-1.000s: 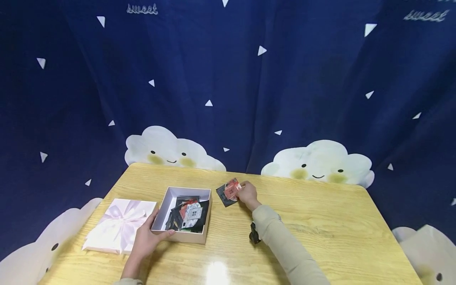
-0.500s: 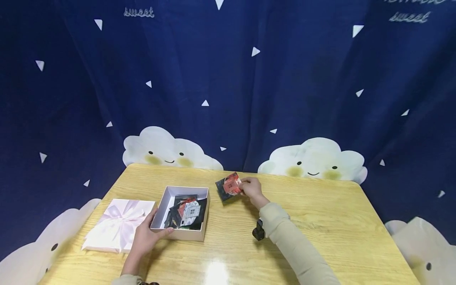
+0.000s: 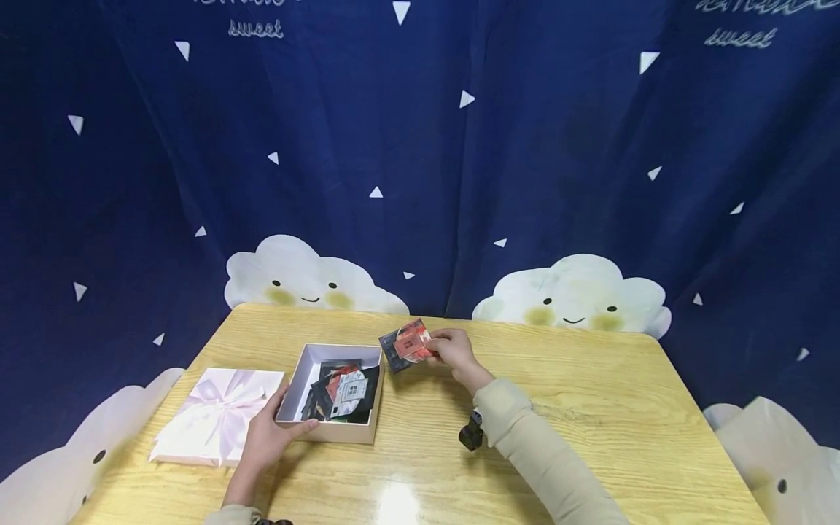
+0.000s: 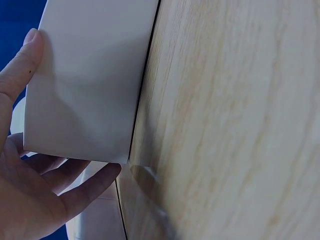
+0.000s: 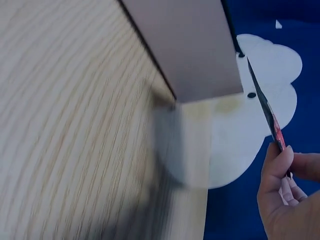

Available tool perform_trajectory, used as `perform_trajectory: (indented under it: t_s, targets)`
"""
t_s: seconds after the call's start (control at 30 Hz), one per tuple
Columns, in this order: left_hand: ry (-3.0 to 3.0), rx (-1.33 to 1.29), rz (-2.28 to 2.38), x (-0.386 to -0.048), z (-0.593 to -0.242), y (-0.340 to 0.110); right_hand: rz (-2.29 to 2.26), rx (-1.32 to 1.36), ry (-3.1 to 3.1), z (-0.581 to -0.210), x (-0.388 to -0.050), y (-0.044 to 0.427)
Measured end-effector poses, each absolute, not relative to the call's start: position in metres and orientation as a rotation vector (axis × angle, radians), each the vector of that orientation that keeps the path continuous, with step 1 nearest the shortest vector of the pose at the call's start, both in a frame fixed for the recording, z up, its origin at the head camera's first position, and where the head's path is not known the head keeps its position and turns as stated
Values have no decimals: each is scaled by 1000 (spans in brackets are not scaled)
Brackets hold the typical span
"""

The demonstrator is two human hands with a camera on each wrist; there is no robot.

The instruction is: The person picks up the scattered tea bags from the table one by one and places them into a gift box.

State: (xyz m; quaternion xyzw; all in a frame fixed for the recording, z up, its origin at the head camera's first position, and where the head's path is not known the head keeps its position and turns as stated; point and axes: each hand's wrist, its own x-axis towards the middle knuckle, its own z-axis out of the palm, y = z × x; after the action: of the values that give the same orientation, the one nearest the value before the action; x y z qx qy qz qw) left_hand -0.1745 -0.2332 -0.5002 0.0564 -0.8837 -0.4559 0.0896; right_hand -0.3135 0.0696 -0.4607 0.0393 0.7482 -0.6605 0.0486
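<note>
In the head view my right hand [image 3: 454, 351] pinches a flat black-and-red sachet [image 3: 408, 345] by its right end. It is held just beyond the right rim of an open pale box [image 3: 341, 433]. Seen edge-on in the right wrist view, the sachet [image 5: 270, 117] is thin and sits between thumb and fingers. Several black, red and white sachets [image 3: 346, 394] lie heaped inside the box. My left hand [image 3: 267, 435] holds the box at its near left corner. In the left wrist view the thumb is at the box's [image 4: 90, 85] edge and the fingers lie along another side.
A pale pink lid [image 3: 219, 415] with a ribbon bow lies left of the box, close to my left hand. Everything stands on a wooden table [image 3: 590, 423]. Behind it hangs a dark blue curtain [image 3: 420, 146] with clouds and triangles.
My right hand lifts the sachet and brings it left, closer to the box. My left hand stays on the box. The head view has shifted slightly.
</note>
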Motion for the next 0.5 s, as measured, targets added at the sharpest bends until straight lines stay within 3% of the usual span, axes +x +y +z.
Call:
perform_trajectory:
  t_s: [0.5]
  targets:
    - [-2636, 167, -1332, -175, -501, -234, -1986, -106, 2157, -449, -288, 19]
